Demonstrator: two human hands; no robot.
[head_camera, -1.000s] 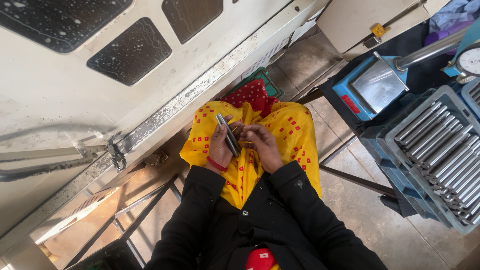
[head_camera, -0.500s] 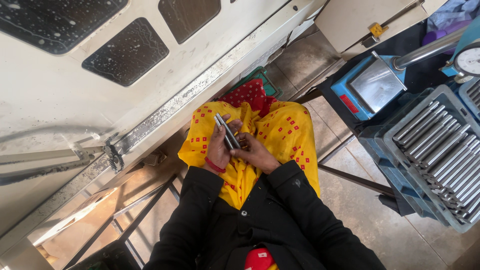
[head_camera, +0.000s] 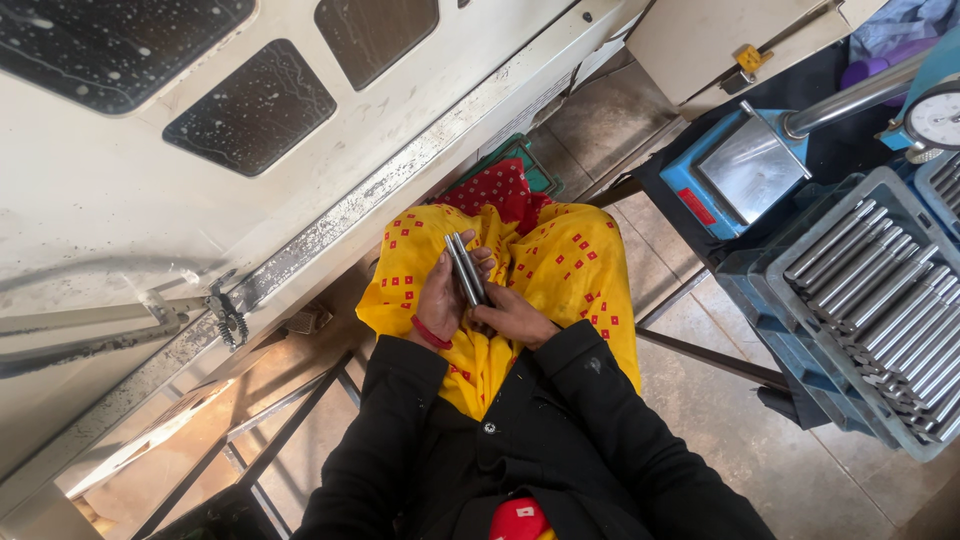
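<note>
Holding two steel rods (head_camera: 466, 268) over our lap, we grip them in the left hand (head_camera: 440, 300), fingers wrapped round; the right hand (head_camera: 512, 315) curls against their lower ends. Many more rods fill the grey tray (head_camera: 870, 300) to our right, well apart. A blue gauge stand (head_camera: 745, 170) sits beyond; nothing lies between.

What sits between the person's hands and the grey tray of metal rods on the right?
In the head view, between the hands holding metal rods and the grey tray: yellow cloth, then bare floor.
</note>
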